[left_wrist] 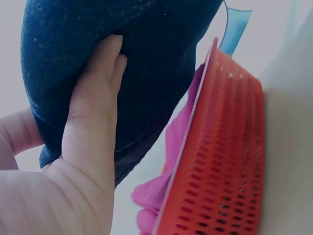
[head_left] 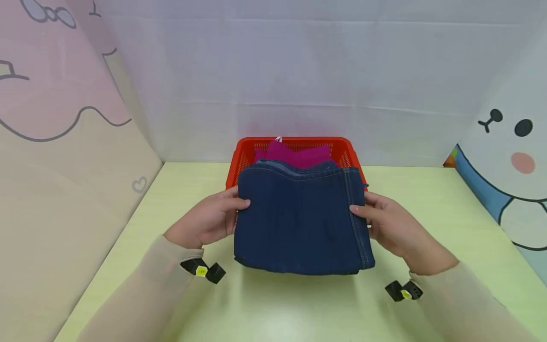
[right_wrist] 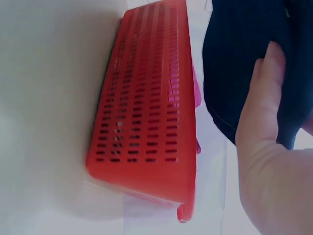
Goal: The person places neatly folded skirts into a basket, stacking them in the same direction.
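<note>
A folded pair of dark blue jeans (head_left: 299, 218) is held up between both hands, in front of a red basket (head_left: 295, 139). My left hand (head_left: 213, 216) grips its left edge, thumb on the near face and fingers behind. On the opposite edge my right hand (head_left: 391, 225) pinches the denim the same way, its thumb by the stitched seam. In the left wrist view the fingers (left_wrist: 93, 93) press against the underside of the denim. The right wrist view shows fingers (right_wrist: 266, 93) tucked into the fold. Magenta cloth (head_left: 295, 154) lies inside the basket.
The basket has slotted walls (right_wrist: 142, 98) and stands on a pale yellow-green table (head_left: 192, 180), close to a white cloth backdrop (head_left: 299, 71). Printed cartoon panels (head_left: 55, 190) rise along the left and right sides. The jeans hide the basket's front.
</note>
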The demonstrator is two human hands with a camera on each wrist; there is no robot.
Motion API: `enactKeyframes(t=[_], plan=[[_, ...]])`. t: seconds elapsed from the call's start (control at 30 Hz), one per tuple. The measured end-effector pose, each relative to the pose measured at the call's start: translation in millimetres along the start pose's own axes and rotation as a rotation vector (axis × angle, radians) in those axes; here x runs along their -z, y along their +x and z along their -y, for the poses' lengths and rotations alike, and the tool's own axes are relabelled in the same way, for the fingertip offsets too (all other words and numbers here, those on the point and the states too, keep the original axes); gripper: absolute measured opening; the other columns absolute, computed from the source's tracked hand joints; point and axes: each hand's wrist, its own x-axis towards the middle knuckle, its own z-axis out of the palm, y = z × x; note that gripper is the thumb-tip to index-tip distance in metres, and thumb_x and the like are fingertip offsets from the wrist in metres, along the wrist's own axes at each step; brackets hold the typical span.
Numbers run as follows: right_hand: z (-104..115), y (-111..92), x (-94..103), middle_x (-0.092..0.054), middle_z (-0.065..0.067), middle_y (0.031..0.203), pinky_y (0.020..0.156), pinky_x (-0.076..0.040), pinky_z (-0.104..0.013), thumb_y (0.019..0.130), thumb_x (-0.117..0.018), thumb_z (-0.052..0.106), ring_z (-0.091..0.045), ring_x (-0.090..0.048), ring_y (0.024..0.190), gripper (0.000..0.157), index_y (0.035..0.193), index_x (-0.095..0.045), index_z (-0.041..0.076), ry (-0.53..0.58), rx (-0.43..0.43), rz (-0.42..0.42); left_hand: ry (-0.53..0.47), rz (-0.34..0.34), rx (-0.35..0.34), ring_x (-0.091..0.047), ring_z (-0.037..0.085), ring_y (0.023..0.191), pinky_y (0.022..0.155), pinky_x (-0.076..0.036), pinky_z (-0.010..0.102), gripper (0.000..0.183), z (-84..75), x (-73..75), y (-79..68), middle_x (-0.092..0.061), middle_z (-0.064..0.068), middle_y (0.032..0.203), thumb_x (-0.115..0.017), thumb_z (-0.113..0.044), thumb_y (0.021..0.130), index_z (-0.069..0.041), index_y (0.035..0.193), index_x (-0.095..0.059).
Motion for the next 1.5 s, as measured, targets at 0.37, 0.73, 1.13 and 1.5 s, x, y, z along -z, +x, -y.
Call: enactKeyframes(t=[0.37, 0.73, 1.13, 1.5], plan=[[35.1, 50.8, 22.6, -0.063, -0.009, 0.114, 0.082, -0.052, -0.040, 0.094, -0.058, 0.020, -0.024, -0.066, 0.091, 0.054, 0.142, -0.036, 0.006, -0.001, 0.016, -0.025, 0.061, -0.038, -0.009, -0.065, 0.023, 0.093, 0.084, -0.050, 0.043, 0.042, -48.9, 5.8, 40.3, -0.062, 0.011, 0.114, -0.047, -0.011, 0.098, -0.014, 0.139, -0.039], [44.6, 95.6, 30.6, -0.053, -0.013, 0.127, 0.084, -0.051, -0.040, 0.094, -0.057, 0.021, -0.025, -0.063, 0.098, 0.052, 0.141, -0.038, 0.010, 0.031, 0.025, -0.097, 0.073, -0.155, 0.020, -0.058, 0.025, 0.108, 0.089, -0.047, 0.047, 0.048, -70.2, 21.5, 77.3, -0.051, 0.008, 0.130, -0.047, -0.017, 0.098, -0.031, 0.142, -0.033], [20.7, 132.6, 32.3, -0.045, -0.014, 0.136, 0.083, -0.052, -0.038, 0.096, -0.052, 0.011, -0.028, -0.054, 0.113, 0.052, 0.144, -0.031, 0.004, -0.070, -0.077, -0.247, 0.152, -0.297, 0.133, -0.052, 0.026, 0.117, 0.089, -0.048, 0.046, 0.061, -62.0, 51.6, 113.2, -0.042, 0.003, 0.140, -0.046, -0.008, 0.098, -0.026, 0.150, -0.018], [18.5, 142.7, 21.7, -0.024, -0.019, 0.150, 0.096, -0.042, -0.045, 0.095, -0.052, 0.013, -0.034, -0.040, 0.127, 0.064, 0.148, -0.017, 0.001, -0.507, -0.230, -0.413, 0.312, -0.543, 0.280, -0.050, 0.029, 0.118, 0.088, -0.048, 0.045, 0.056, -52.2, 50.8, 125.3, -0.036, 0.010, 0.144, -0.050, -0.004, 0.095, 0.000, 0.145, -0.025]])
